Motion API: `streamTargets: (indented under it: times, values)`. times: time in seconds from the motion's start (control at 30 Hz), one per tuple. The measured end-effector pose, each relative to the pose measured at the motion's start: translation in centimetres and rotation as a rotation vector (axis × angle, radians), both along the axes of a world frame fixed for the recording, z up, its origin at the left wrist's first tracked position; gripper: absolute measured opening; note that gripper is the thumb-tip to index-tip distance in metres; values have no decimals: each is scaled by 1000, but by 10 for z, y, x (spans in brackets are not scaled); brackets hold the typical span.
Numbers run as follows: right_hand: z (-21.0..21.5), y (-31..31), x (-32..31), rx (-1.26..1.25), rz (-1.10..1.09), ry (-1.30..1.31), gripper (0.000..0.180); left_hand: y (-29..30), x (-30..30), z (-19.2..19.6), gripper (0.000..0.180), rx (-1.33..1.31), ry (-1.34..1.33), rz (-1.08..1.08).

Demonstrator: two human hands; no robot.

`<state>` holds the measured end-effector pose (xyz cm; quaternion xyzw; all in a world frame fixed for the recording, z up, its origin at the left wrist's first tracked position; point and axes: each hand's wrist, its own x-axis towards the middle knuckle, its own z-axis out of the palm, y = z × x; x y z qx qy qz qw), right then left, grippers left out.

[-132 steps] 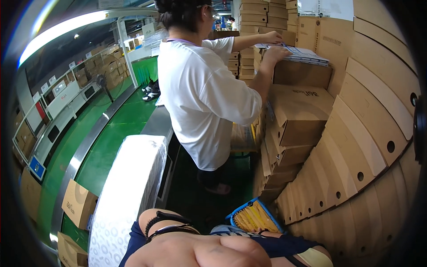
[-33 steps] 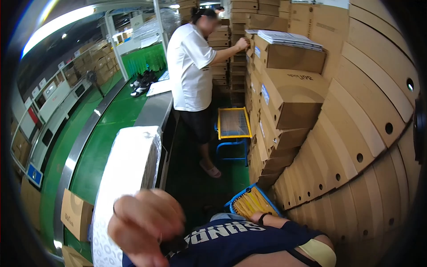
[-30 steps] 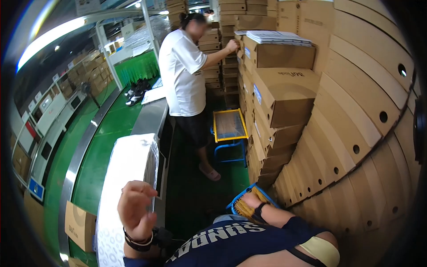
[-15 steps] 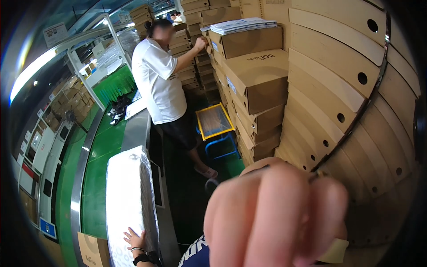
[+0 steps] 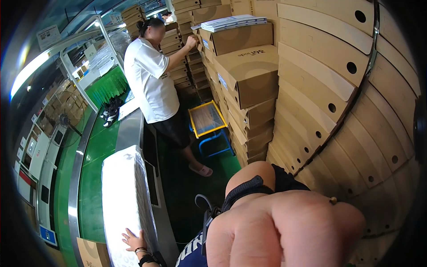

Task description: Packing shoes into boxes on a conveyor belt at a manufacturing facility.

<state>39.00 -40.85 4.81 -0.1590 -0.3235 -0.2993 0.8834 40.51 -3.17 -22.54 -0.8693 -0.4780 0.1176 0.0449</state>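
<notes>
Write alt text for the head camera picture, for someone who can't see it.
The wearer's left hand rests on a long white wrapped bundle, while the right hand looms blurred near the lens. Beyond, a co-worker in a white shirt reaches into stacked cardboard boxes beside a yellow-framed stool.

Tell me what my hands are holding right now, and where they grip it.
Nothing that shows. The left hand lies flat against the side of the white wrapped bundle, touching it, not gripping. The right hand is raised close to the camera; whether it holds anything cannot be told.
</notes>
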Motion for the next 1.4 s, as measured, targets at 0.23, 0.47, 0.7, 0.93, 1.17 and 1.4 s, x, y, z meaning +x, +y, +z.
streamTargets:
  times: [0.23, 0.47, 0.7, 0.93, 1.17, 1.4]
  values:
    - [-1, 1, -4, 8, -36, -8, 12, 3, 0, -4, 83, 16, -9, -1]
    - [-4, -13, -10, 24, -86, -25, 12, 11, -2, -10, 81, 19, -5, -8]
    - [-5, -13, -16, 41, -119, -25, 12, 19, 1, -24, 81, 90, 29, -9]
    - [-6, -5, -7, 49, -148, -33, 12, 17, -1, -20, 81, 46, 1, 9]
    - [-7, 3, -4, 58, -163, -39, 12, 10, -2, -11, 81, 22, -31, -16]
    - [-11, 3, -6, 62, -162, -40, 13, 18, -1, -21, 81, 58, -25, -11]
